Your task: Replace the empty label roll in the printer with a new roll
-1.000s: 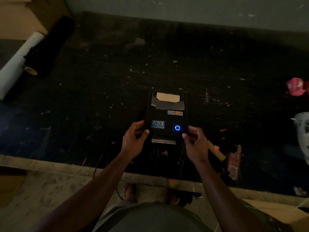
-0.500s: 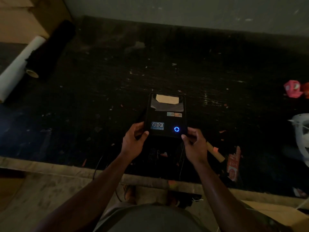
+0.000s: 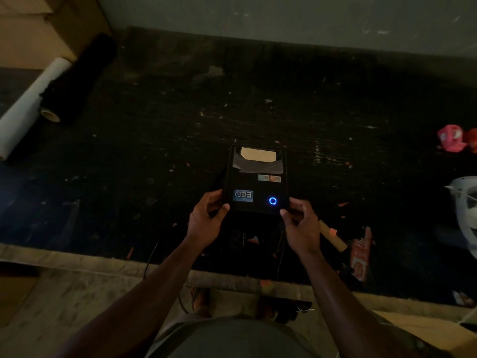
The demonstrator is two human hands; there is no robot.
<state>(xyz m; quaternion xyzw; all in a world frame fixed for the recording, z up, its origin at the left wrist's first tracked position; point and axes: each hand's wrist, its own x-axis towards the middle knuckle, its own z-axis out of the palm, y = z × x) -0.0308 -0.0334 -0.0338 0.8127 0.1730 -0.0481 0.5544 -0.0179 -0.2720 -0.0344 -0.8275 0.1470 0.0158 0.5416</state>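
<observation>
The left hand (image 3: 206, 215) and right hand (image 3: 300, 223) are closed on the near corners of the label printer (image 3: 255, 179), which rests on the dark tabletop (image 3: 154, 164). The pale strip seen at its front edge a second ago is no longer visible, so the lid is judged pressed shut. A blue ring light (image 3: 272, 201) glows on the black lid; a bare cardboard core (image 3: 333, 235) lies just right of the printer.

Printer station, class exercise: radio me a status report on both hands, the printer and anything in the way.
Left hand and right hand grip the printer at its near corners. Lid looks shut, blue ring lit. Cardboard core lies beside the right hand, clear of the printer.
</observation>
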